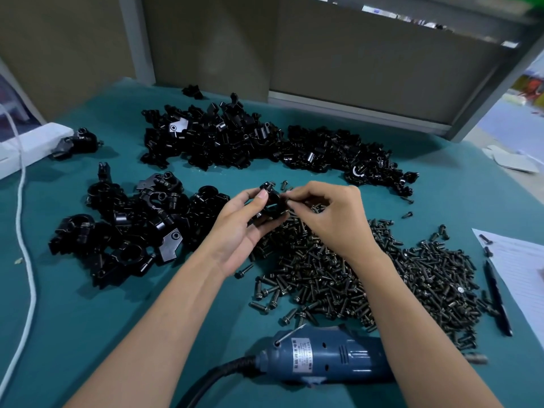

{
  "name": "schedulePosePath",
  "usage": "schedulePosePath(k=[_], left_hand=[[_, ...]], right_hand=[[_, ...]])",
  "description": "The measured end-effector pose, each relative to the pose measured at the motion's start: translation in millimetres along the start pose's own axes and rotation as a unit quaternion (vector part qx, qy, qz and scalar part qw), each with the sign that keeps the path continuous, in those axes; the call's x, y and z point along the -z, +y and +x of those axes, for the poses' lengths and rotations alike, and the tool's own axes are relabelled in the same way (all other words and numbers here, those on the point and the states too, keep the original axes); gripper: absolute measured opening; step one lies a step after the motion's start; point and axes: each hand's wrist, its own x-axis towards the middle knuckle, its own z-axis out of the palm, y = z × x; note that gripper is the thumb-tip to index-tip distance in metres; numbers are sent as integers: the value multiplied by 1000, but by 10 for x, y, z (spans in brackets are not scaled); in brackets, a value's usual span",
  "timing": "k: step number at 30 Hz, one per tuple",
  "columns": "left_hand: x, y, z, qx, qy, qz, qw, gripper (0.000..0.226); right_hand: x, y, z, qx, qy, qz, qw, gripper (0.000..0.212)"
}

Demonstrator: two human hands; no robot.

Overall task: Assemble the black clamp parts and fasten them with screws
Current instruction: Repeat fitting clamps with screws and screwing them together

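Note:
My left hand grips a black clamp above the teal table, thumb on its top. My right hand pinches a small dark screw against the clamp's right side; most of the screw is hidden by the fingertips. A big heap of dark screws lies under and right of my right hand. Assembled black clamps are piled at the left. Loose black clamp parts and smaller black pieces lie in heaps at the back.
A blue electric screwdriver with a black cord lies near the front edge between my forearms. A pen and a sheet of paper lie at the right. A white box and white cable are at the left.

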Motion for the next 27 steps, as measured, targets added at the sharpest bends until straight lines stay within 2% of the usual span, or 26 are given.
schedulePosePath(k=[4,9,14,22,27], left_hand=[[-44,-33,-23,9,-13,-5,1000,32],[-63,-27,-32,31,-9,-81,996,27],[-54,-27,-42,31,-15,-93,995,25],[-25,-17,-41,5,-18,-69,997,24],[-33,-23,-40,7,-23,-65,998,23]], right_hand=[[-8,-19,8,-9,-4,17,1000,12],[-47,-10,16,-64,51,20,996,8],[-59,10,19,-100,44,19,994,13],[-57,3,-12,-61,20,22,998,23],[-57,4,-9,-49,13,28,998,20]])
